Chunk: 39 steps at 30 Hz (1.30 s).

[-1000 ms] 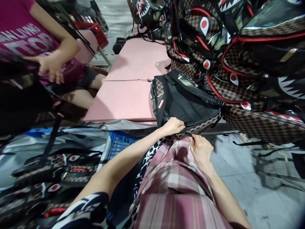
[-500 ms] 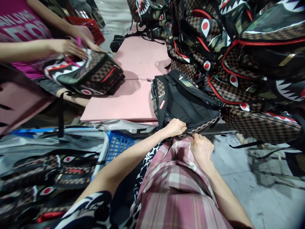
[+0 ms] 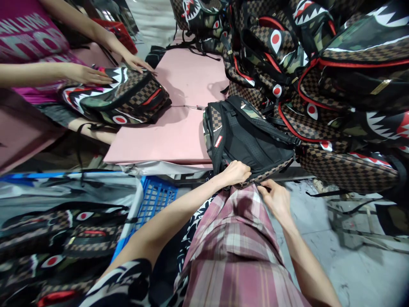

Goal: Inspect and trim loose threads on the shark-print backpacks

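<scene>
A backpack (image 3: pixel 255 136) with a black padded back panel, brown checks and camouflage sides lies on the near edge of the pink table, its back facing up. Its lower edge rests against my plaid apron. My left hand (image 3: pixel 236 172) is closed on the bag's near edge, knuckles up. Just to the right, my right hand (image 3: pixel 277 199) pinches a short black strap (image 3: pixel 260 184) at the bag's bottom edge; the fingertips partly hide it. A small red label (image 3: pixel 218 141) shows on the bag's left shoulder strap.
Many shark-face backpacks (image 3: pixel 348 168) are piled on the right. Across the pink table (image 3: pixel 159 145), a co-worker's hands (image 3: pixel 86 74) rest on another backpack (image 3: pixel 128 100). A blue crate (image 3: pixel 156 198) stands at lower left, beside more bags (image 3: pixel 92 234). A thin tool (image 3: pixel 198 107) lies on the table.
My right hand has shifted slightly right, its fingers now less curled over the bag's edge. My left hand keeps its place. The co-worker's hands have moved onto the outside of their bag.
</scene>
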### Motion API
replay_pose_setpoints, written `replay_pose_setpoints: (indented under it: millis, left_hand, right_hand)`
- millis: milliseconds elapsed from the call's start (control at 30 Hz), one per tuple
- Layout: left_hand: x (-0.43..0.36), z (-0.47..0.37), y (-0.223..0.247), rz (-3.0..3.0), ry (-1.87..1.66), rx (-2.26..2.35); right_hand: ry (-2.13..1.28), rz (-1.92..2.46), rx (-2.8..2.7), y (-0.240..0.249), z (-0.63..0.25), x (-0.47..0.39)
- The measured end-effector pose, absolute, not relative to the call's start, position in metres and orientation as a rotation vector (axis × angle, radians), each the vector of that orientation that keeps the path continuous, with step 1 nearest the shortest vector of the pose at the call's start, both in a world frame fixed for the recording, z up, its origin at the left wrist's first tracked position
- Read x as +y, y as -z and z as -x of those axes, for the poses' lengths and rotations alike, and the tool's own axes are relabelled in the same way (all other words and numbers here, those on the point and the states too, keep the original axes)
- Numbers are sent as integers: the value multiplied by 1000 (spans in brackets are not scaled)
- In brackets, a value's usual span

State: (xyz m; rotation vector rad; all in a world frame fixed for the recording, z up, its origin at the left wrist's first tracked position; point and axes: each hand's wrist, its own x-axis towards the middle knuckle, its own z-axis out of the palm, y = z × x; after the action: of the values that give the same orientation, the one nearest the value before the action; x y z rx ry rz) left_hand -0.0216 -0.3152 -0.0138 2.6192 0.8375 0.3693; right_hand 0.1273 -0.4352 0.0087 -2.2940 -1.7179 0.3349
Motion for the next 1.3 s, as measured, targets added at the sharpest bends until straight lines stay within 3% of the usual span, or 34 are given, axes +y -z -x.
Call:
replay_pose_setpoints:
  millis: [100, 367, 500, 567, 767, 933, 1000, 1133, 1300]
  left_hand:
    - [-315, 23, 11, -2607, -378, 823]
    - [-316, 23, 9, -2618, -310, 850]
    - [-316, 25, 12, -2611, -328, 836]
    - [-316, 27, 13, -2615, -337, 812]
    - [-315, 26, 18, -2601, -349, 767]
    - [-319, 46, 17, -2674, -453, 785]
    - [-323, 71, 21, -2687, -541, 828]
    - [-342, 126, 46, -2577, -680, 1096]
    - [-379, 150, 74, -2303, -640, 1444]
  right_hand:
    - [-455, 2221, -1589, -4, -142, -438]
    - [-249, 2185, -1819, 0, -125, -432]
    - [-818, 1807, -1714, 9, -143, -432]
    - [-942, 1645, -1588, 15, -150, -432]
    - [-618, 1656, -1637, 33, -125, -416]
    - [-961, 1382, -1355, 36, -131, -420]
    - [-930, 1418, -1102, 38, -154, -425]
    - [-630, 1586, -635, 51, -205, -417]
    - [-670, 1524, -524, 64, -221, -374]
